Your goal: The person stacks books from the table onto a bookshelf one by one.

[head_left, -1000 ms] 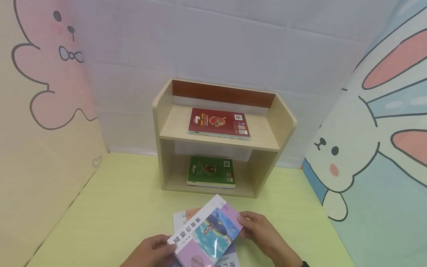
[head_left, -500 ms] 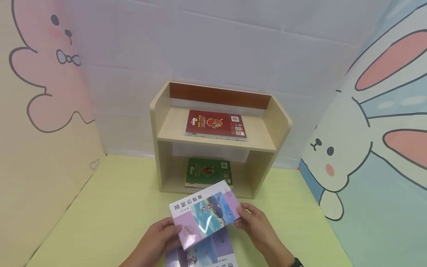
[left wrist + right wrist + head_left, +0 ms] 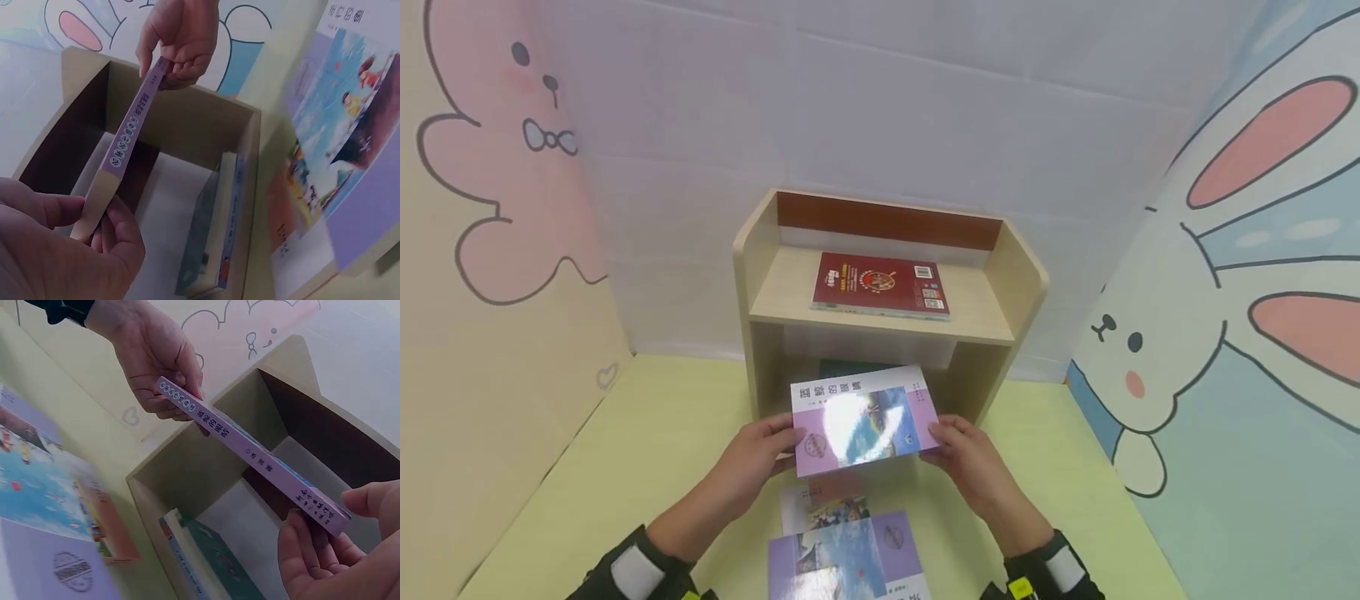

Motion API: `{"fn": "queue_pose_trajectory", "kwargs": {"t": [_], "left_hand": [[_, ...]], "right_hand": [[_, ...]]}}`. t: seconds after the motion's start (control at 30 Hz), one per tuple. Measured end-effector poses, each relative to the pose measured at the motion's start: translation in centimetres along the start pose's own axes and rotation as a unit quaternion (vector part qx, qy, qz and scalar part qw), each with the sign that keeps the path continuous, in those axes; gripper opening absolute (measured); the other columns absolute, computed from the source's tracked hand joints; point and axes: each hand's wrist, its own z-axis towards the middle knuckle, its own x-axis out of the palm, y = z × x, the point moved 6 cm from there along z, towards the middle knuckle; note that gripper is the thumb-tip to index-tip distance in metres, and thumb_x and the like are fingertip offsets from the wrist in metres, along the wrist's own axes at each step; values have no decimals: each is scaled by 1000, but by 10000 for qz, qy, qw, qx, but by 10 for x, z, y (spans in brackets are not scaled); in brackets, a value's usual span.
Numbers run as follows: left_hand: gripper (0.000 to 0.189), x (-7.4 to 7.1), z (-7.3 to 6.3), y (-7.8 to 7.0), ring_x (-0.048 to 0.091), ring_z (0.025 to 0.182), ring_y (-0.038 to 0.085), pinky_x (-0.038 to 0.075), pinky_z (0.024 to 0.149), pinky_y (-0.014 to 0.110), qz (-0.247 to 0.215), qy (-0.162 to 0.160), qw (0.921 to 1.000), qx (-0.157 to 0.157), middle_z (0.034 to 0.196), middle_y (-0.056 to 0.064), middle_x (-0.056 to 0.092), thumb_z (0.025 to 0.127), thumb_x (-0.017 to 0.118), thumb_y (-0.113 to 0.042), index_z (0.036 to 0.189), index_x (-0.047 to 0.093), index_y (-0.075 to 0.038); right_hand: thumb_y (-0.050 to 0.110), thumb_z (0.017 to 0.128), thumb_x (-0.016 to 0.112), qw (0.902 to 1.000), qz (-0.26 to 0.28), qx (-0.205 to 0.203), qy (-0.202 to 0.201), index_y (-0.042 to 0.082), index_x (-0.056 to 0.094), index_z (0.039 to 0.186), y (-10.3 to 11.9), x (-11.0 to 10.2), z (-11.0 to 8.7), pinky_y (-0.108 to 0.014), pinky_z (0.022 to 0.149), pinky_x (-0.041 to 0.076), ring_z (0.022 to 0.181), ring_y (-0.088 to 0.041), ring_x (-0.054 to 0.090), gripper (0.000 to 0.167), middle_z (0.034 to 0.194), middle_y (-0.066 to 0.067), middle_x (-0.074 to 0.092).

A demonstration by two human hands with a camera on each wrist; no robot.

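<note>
A purple-and-white book (image 3: 867, 421) with a sea picture on its cover is held between both hands, in front of the lower shelf. My left hand (image 3: 758, 458) pinches its left end, thumb on the cover and fingers beneath. On the other end, my right hand (image 3: 966, 462) grips the same way. The book's purple spine (image 3: 250, 453) faces the right wrist camera. Behind it, a green book (image 3: 215, 556) lies on the lower shelf, mostly hidden in the head view. Below the hands, another purple book (image 3: 850, 562) overlaps an orange-and-white book (image 3: 835, 500) on the table.
A two-tier wooden bookshelf (image 3: 880, 332) stands at the back of the yellow table (image 3: 677, 425). Its upper shelf carries a red book (image 3: 882, 285) on top of another. Cartoon-printed walls (image 3: 1157, 350) flank both sides, with a white cloth backdrop behind.
Both hands have raised the purple-and-white book forward from the pile toward the lower shelf, turning it nearly level. The books underneath have come into fuller view, and the green book is now mostly covered.
</note>
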Motion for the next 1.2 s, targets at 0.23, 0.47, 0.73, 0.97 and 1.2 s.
{"fn": "queue_pose_trajectory", "kwargs": {"t": [0.23, 0.47, 0.73, 0.97, 1.2], "left_hand": [[44, -8, 37, -23, 71, 112, 25, 62, 99, 39, 240, 401, 9989, 100, 133, 20, 72, 115, 58, -15, 152, 59, 8], [47, -11, 71, -34, 70, 114, 25, 61, 99, 38, 786, 193, 9961, 341, 137, 21, 71, 116, 57, -20, 154, 58, 7], [48, -13, 103, -34, 61, 133, 36, 48, 116, 57, 1735, -753, 9789, 774, 147, 23, 67, 113, 57, -25, 153, 63, 1], [46, -11, 122, -32, 58, 139, 40, 48, 116, 59, 1686, -1237, 9721, 1066, 152, 25, 63, 111, 62, -24, 148, 66, 2], [40, -9, 134, -25, 62, 134, 46, 50, 113, 61, 1909, -1555, 9594, 1375, 145, 31, 66, 110, 62, -17, 142, 68, 8]], "right_hand": [[20, 115, 59, 9999, -21, 33, -111, -12, 58, 136, 14, -2, 32, -31, 92, 63, 99, -18, 72, 38, 112, -10, 73], [22, 115, 58, 9986, -32, 112, -524, -13, 54, 146, 19, -4, 65, -29, 88, 61, 106, -19, 68, 47, 127, -18, 67], [28, 113, 64, 9959, 79, 70, -900, -8, 57, 147, 18, -8, 100, -27, 82, 59, 102, -20, 66, 50, 129, -17, 63], [29, 112, 66, 9942, 220, -41, -1048, -5, 62, 138, 14, -11, 116, -26, 70, 56, 85, -16, 67, 43, 111, -10, 66], [35, 112, 66, 9895, -416, -185, -1373, -4, 66, 131, 11, -11, 127, -24, 66, 52, 78, -14, 63, 43, 102, -6, 67]]}}
